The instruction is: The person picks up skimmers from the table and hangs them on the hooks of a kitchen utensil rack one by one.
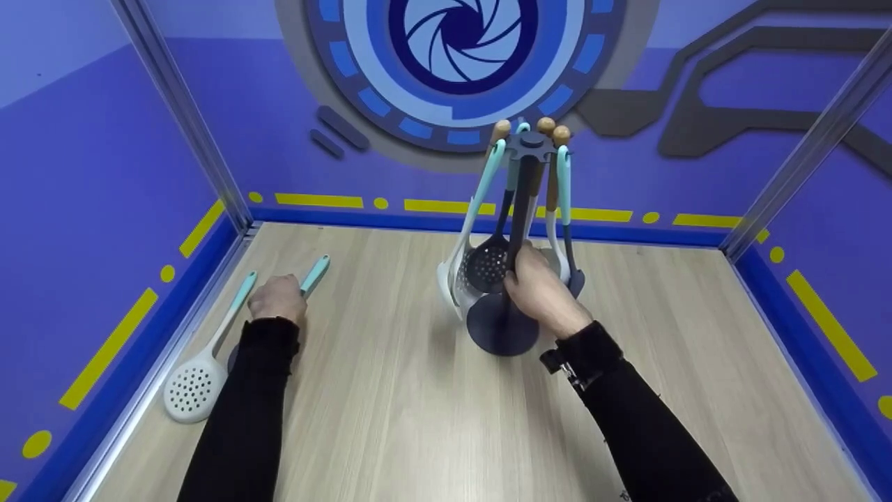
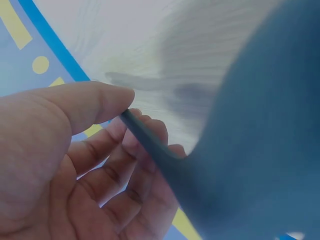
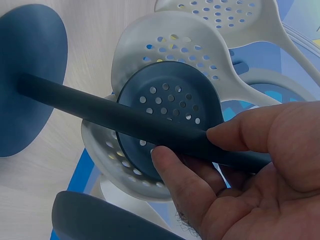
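My right hand (image 1: 543, 289) grips the dark pole (image 3: 115, 117) of a rotating-style utensil stand (image 1: 503, 331). Mint- and wood-handled utensils hang around its top, among them a dark skimmer (image 1: 486, 265) and pale slotted heads (image 3: 165, 37). Whether the stand's base touches the table cannot be told. At the left, my left hand (image 1: 277, 298) pinches the dark neck (image 2: 150, 140) of a utensil between thumb and fingers. Its mint handle (image 1: 316, 275) sticks out beyond the hand; its broad dark head (image 2: 265, 150) is mostly hidden by my sleeve in the head view. Beside it lies a pale skimmer (image 1: 195, 390).
Blue-purple panels (image 1: 83, 209) with yellow dashes enclose the wooden tabletop (image 1: 376, 390) at the back and both sides. Metal posts (image 1: 188, 111) stand at the back corners. The pale skimmer lies along the left edge.
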Motion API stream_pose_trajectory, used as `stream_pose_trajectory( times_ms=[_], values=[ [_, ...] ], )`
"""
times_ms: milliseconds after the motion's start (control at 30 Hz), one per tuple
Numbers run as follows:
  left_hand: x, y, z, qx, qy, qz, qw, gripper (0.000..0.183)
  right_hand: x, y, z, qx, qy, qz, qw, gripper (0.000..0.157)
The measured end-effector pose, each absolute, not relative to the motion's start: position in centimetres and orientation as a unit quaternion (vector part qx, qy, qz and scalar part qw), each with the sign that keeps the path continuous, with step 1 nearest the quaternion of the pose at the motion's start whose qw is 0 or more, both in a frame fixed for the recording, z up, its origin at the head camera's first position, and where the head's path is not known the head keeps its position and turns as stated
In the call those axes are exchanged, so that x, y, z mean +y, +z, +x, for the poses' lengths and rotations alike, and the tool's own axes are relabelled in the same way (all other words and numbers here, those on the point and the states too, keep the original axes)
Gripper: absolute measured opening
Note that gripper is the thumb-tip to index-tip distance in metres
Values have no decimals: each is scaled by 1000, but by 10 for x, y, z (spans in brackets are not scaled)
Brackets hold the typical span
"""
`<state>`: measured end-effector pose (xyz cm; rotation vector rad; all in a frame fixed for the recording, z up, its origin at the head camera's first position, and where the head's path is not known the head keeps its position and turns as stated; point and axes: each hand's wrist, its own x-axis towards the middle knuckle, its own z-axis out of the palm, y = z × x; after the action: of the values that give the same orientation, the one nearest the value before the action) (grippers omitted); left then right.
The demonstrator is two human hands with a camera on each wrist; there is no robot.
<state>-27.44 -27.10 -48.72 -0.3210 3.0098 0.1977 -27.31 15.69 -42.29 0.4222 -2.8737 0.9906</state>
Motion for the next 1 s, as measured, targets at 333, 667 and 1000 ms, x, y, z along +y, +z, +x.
stream_pose_trajectory(
  times_ms=[333,667,1000],
  values=[
    [-262,-483,-278,995,52,-86,29,25,157,-423,-271,-938,316,138,36,35],
    [-248,-474,-280,996,52,-69,4,30,157,-423,-272,-937,314,147,44,37],
    [-232,-463,-282,996,56,-69,-8,37,158,-423,-272,-937,316,145,40,38]
  ],
)
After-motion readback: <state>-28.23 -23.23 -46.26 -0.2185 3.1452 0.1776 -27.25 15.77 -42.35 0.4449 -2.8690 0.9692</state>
